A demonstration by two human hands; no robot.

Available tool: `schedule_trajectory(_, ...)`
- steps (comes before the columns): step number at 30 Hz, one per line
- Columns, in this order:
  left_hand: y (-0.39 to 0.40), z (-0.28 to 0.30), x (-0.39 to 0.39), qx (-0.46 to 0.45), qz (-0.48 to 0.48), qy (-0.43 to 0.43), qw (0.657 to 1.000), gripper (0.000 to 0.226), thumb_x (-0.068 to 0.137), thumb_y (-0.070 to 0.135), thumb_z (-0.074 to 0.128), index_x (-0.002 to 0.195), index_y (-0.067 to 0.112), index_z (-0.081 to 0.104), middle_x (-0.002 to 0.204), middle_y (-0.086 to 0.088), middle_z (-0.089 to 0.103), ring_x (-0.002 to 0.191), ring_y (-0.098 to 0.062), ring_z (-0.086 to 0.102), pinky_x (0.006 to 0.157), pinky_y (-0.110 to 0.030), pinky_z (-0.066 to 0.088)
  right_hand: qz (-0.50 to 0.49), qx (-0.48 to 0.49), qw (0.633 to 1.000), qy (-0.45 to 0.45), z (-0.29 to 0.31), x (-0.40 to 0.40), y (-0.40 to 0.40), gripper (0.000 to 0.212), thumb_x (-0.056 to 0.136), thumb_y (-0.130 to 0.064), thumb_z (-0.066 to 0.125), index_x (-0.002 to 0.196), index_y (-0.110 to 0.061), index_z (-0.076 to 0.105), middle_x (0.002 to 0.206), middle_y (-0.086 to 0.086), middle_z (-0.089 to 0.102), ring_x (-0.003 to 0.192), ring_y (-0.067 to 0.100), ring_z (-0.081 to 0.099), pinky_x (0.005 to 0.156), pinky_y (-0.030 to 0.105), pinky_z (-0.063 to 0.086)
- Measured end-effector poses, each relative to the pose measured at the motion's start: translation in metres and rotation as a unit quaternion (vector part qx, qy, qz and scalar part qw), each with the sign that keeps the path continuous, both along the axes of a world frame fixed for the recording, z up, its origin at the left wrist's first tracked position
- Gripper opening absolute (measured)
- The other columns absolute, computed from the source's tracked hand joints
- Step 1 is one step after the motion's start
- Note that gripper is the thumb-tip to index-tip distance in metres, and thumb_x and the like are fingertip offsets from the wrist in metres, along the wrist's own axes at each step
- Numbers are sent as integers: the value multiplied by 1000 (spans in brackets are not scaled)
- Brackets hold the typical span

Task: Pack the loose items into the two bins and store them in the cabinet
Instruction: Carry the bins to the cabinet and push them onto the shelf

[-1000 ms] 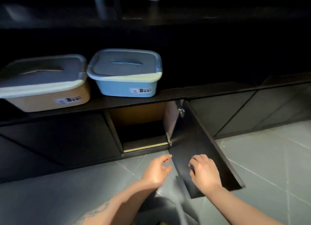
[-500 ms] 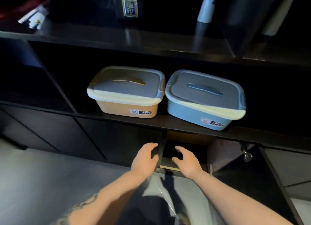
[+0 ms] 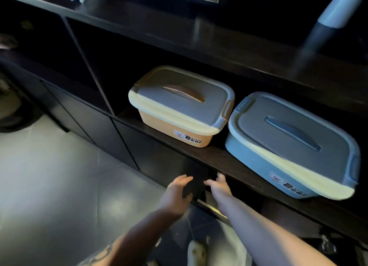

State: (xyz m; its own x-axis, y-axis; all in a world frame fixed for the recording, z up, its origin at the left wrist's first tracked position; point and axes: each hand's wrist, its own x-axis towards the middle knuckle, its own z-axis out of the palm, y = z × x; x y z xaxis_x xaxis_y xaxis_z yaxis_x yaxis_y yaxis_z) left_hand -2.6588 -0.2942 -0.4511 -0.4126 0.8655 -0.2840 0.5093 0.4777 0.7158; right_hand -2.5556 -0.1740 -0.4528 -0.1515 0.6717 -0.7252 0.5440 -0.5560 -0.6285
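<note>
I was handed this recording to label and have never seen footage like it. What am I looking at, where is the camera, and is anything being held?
There is no machine here. A person wears a wide-angle camera on the head, looking forward and down, so you see their own two bare arms reaching out from the bottom of the picture.

Two lidded storage bins stand side by side on a dark shelf: an orange bin and, to its right, a blue bin. Both have grey lids closed on them and a bear label on the front.

The left hand and right hand are open and empty, held just below the shelf edge in front of the dark cabinet underneath. Neither touches a bin. The floor is pale tile.
</note>
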Motion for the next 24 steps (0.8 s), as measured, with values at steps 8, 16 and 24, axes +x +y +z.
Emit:
schedule_trajectory(8,-12,-11,7,1,41,-21,999,52,88,26,59,139,27,44,143,4,43,130,-9,41,100,-12,27,57,147,987,-1,-7,21,-15,25,96,-19,52,120,-13,54,106,6,54,93,15,51,78,29,39)
schedule_trajectory(16,-81,-17,-17,-16,39,-123,992,71,86,50,57,146,24,29,144,6,41,130,-10,42,107,-33,39,-25,119,993,-1,-5,5,-131,24,99,-13,48,77,-1,47,65,7,44,65,21,43,59,11,38)
schedule_trajectory(24,-207,-18,-74,-10,44,-131,990,63,91,44,54,145,30,25,139,2,45,124,-9,46,104,-31,42,99,80,992,-3,-8,-36,-234,8,91,-16,61,88,-9,62,90,9,64,88,21,58,73,27,46)
